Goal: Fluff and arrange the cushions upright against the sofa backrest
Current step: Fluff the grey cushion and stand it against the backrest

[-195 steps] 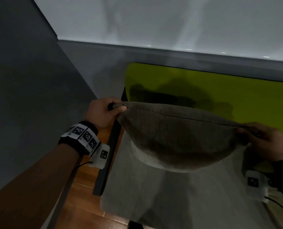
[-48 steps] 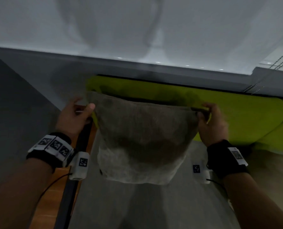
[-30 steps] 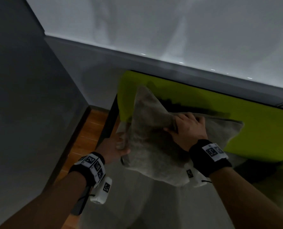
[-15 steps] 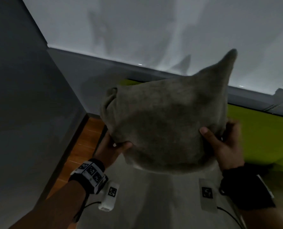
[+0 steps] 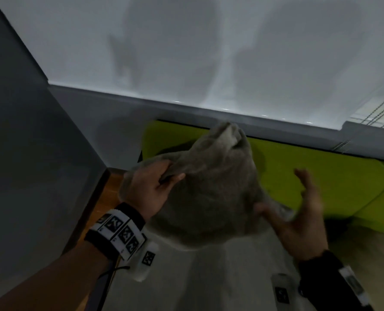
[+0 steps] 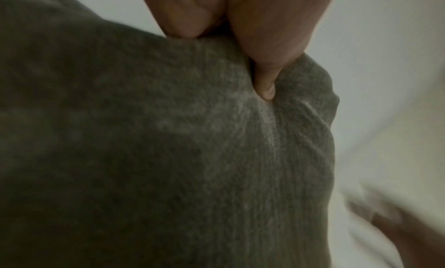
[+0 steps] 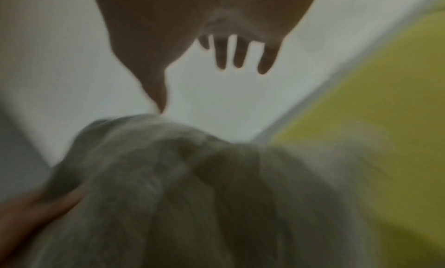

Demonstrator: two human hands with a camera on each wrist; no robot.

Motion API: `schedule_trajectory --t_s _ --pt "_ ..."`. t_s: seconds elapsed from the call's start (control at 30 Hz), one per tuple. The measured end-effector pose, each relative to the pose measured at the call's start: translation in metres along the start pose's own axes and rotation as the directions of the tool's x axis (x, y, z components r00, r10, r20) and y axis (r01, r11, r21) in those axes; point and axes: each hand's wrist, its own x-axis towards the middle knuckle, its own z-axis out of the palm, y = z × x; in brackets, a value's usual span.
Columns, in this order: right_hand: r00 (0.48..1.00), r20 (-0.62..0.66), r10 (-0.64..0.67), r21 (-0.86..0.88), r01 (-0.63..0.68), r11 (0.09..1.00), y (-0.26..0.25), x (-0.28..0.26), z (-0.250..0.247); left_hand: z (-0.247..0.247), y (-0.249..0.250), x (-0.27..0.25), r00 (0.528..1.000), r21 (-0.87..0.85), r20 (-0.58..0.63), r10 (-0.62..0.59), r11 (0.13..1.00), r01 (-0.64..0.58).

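A grey-brown cushion (image 5: 211, 196) hangs in the air in front of the lime-green sofa backrest (image 5: 321, 176), one corner pointing up. My left hand (image 5: 155, 187) grips a bunch of its fabric at the upper left; the left wrist view shows the thumb and fingers (image 6: 262, 62) dug into the cushion (image 6: 168, 158). My right hand (image 5: 298, 207) is blurred beside the cushion's right edge, fingers spread and holding nothing. In the right wrist view its straight fingers (image 7: 240, 53) stand above the cushion (image 7: 192, 196).
The grey sofa seat (image 5: 209, 283) lies below the cushion. A dark wall (image 5: 29, 153) closes the left side, with a strip of wooden floor (image 5: 105, 194) beside the sofa's black frame. A white wall (image 5: 209, 52) and grey ledge run behind the backrest.
Half a second ago both hands held the cushion up from below. Now the right hand has let go and spread open, while the left hand has shifted to grip the cushion's upper left fabric.
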Motion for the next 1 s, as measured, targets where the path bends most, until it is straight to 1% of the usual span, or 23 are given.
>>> schedule_trajectory --t_s 0.03,0.07,0.1,0.17,0.23,0.3,0.4,0.43,0.5,0.53,0.57,0.6,0.63,0.67,0.7,0.73,0.77,0.8,0.83,0.87,0.9,0.93,1.0 --pt "0.995 0.103 -0.019 -0.003 0.019 1.0 -0.008 0.006 0.009 0.001 0.005 0.003 0.998 0.012 0.013 0.07 0.997 -0.07" --pt "0.979 0.206 -0.01 0.051 -0.001 0.999 -0.019 0.011 0.02 0.001 0.011 0.005 0.992 0.01 0.041 0.117 0.993 -0.117" --pt "0.963 0.271 -0.004 0.144 -0.036 0.989 -0.026 0.014 0.032 0.003 0.017 0.007 0.984 0.01 0.084 0.158 0.987 -0.159" --pt "0.95 0.313 -0.005 0.309 -0.097 0.946 -0.025 0.013 0.054 0.007 0.026 0.008 0.955 0.031 0.184 0.233 0.97 -0.243" --pt "0.948 0.313 0.063 0.309 -0.165 0.937 -0.018 0.006 0.065 0.013 0.031 0.01 0.935 0.058 0.244 0.259 0.958 -0.281" --pt "0.942 0.304 0.14 0.306 -0.235 0.922 -0.005 -0.002 0.071 0.02 0.033 0.011 0.929 0.06 0.278 0.245 0.961 -0.271" --pt "0.925 0.312 0.218 0.367 -0.329 0.87 0.021 -0.011 0.08 0.035 0.035 0.014 0.91 0.085 0.354 0.215 0.962 -0.261" --pt "0.914 0.322 0.248 0.353 -0.359 0.864 0.031 -0.016 0.083 0.041 0.034 0.014 0.894 0.085 0.404 0.194 0.965 -0.248" --pt "0.879 0.349 0.324 0.302 -0.433 0.849 0.048 -0.029 0.084 0.054 0.026 0.012 0.824 0.058 0.55 0.134 0.979 -0.198" --pt "0.861 0.362 0.358 0.288 -0.469 0.835 0.059 -0.035 0.085 0.058 0.022 0.009 0.79 0.023 0.602 0.118 0.986 -0.165" --pt "0.847 0.369 0.384 0.277 -0.494 0.824 0.067 -0.039 0.085 0.06 0.016 0.005 0.776 -0.013 0.621 0.111 0.991 -0.131" --pt "0.836 0.376 0.399 0.273 -0.511 0.815 0.073 -0.04 0.086 0.058 0.012 0.002 0.792 -0.053 0.599 0.117 0.993 -0.106" --pt "0.823 0.392 0.41 0.268 -0.529 0.805 0.081 -0.041 0.086 0.053 0.005 -0.002 0.839 -0.075 0.531 0.116 0.993 -0.089" --pt "0.817 0.403 0.412 0.263 -0.535 0.803 0.085 -0.038 0.084 0.046 0.0 -0.002 0.906 -0.073 0.408 0.113 0.993 -0.091" --pt "0.806 0.431 0.406 0.257 -0.541 0.801 0.087 -0.036 0.081 0.037 -0.008 -0.003 0.959 -0.029 0.274 0.074 0.997 -0.069" --pt "0.795 0.458 0.397 0.243 -0.542 0.804 0.088 -0.033 0.079 0.028 -0.018 -0.001 0.987 0.023 0.162 0.0 1.0 -0.003" --pt "0.783 0.482 0.393 0.22 -0.542 0.811 0.088 -0.03 0.075 0.018 -0.029 0.003 0.989 0.066 0.099 -0.107 0.993 0.101" --pt "0.769 0.503 0.394 0.197 -0.546 0.814 0.087 -0.027 0.071 0.01 -0.041 0.006 0.971 0.09 0.102 -0.216 0.974 0.207" --pt "0.762 0.518 0.389 0.192 -0.546 0.815 0.084 -0.023 0.067 0.005 -0.051 0.007 0.938 0.114 0.185 -0.293 0.955 0.275" --pt "0.765 0.52 0.38 0.207 -0.545 0.813 0.081 -0.02 0.063 0.002 -0.06 0.007 0.902 0.139 0.296 -0.313 0.949 0.284" --pt "0.781 0.506 0.368 0.244 -0.538 0.807 0.075 -0.018 0.058 0.001 -0.065 0.006 0.874 0.16 0.383 -0.299 0.953 0.256" --pt "0.805 0.473 0.359 0.303 -0.531 0.791 0.067 -0.016 0.054 0.0 -0.067 0.004 0.858 0.178 0.431 -0.28 0.958 0.224" --pt "0.845 0.388 0.368 0.422 -0.518 0.744 0.055 -0.011 0.048 -0.002 -0.069 0.001 0.852 0.172 0.436 -0.291 0.956 0.238"
